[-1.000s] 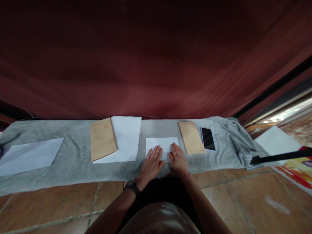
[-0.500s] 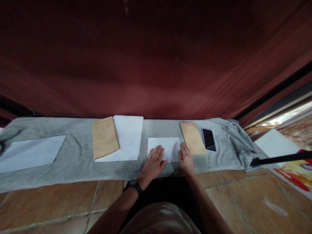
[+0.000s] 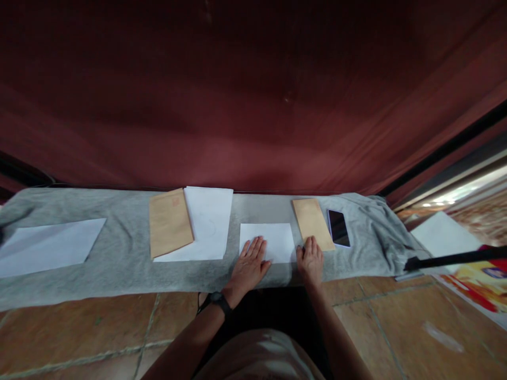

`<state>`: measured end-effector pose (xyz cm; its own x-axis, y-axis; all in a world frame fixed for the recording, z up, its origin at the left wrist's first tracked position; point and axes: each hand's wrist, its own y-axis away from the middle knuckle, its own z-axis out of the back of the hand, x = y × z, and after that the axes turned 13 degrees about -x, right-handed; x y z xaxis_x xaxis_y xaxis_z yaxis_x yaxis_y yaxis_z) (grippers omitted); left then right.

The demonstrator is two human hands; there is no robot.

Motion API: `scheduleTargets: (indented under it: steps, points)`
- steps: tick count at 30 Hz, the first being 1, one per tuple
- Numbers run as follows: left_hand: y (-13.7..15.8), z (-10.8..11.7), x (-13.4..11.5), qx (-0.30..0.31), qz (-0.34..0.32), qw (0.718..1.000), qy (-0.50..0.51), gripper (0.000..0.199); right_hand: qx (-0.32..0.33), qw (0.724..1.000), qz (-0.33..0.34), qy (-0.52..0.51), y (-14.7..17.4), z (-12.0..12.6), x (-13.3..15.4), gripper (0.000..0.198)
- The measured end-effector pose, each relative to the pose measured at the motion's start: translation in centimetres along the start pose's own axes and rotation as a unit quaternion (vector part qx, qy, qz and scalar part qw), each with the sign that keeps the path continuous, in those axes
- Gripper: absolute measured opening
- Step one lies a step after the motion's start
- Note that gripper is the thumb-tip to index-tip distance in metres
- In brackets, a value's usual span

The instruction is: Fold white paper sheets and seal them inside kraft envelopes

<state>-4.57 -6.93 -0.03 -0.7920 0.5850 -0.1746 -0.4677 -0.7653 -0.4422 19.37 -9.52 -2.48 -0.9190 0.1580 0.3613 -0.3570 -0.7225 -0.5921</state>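
A small white sheet of paper (image 3: 279, 240), perhaps folded, lies on the grey cloth in front of me. My left hand (image 3: 249, 264) rests flat on its left part, fingers stretched out. At the sheet's right edge, my right hand (image 3: 311, 259) lies palm down with its fingers extended, the tips over the lower end of a brown envelope (image 3: 312, 219). Neither hand grips anything. Right of that envelope is a dark-screened phone (image 3: 338, 228).
To the left, brown envelopes (image 3: 170, 221) overlap larger white paper (image 3: 209, 221). Another white sheet (image 3: 51, 245) lies at the far left. A red curtain-like wall (image 3: 253, 121) rises behind the grey cloth (image 3: 127, 274). A black bar (image 3: 455, 259) juts in at right.
My right hand has slid to the right, off the white sheet and onto the near end of the brown envelope. My left hand has stayed in place on the paper.
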Motion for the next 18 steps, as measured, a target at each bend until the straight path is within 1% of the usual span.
scheduleTargets:
  steps: [4,9,14,18]
  points:
    - [0.1,0.0,0.0,0.004,0.004,1.0,-0.001,0.063,0.008,0.999,-0.023,0.041,-1.1,-0.2,-0.4,0.056]
    - [0.1,0.0,0.0,0.002,0.003,1.0,0.002,0.063,0.031,0.997,-0.026,0.071,-1.9,0.0,-0.8,0.053]
    - [0.0,0.0,0.0,0.004,0.004,1.0,-0.001,0.063,0.055,0.996,-0.024,0.06,-2.5,0.2,-1.0,0.046]
    - [0.0,0.1,0.0,0.004,0.003,1.0,0.0,0.062,0.066,0.997,-0.012,0.046,-3.3,0.5,-1.4,0.047]
